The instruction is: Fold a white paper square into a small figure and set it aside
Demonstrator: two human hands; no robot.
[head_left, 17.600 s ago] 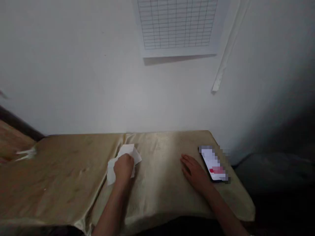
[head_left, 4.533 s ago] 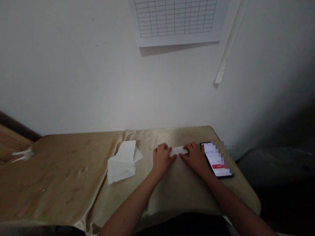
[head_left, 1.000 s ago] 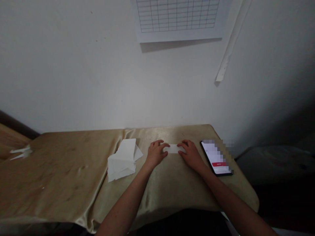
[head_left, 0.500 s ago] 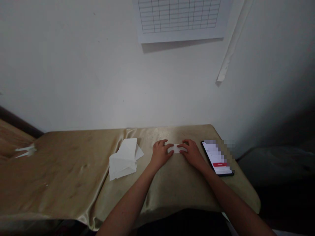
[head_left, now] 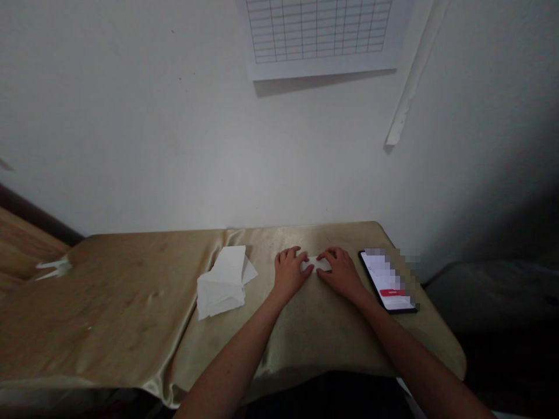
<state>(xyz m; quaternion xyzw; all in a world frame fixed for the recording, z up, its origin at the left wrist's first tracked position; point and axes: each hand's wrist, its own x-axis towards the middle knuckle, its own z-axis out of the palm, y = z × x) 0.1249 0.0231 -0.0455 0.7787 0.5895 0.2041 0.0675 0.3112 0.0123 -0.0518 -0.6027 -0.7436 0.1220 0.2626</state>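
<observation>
**White paper strip (head_left: 318,265) lying crosswise**

From afar I am seeing it resting on satin cloth (head_left: 314,331) between left hand (head_left: 290,270) and right hand (head_left: 345,273), neither nearer, its long axis running fingertips to fingertips. Thumbs and forefingers are standing apart at its ends; whether they are pinching, I cannot tell.

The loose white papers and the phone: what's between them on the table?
The head view shows the left hand and right hand at either end of a small white strip, above gold cloth.
</observation>
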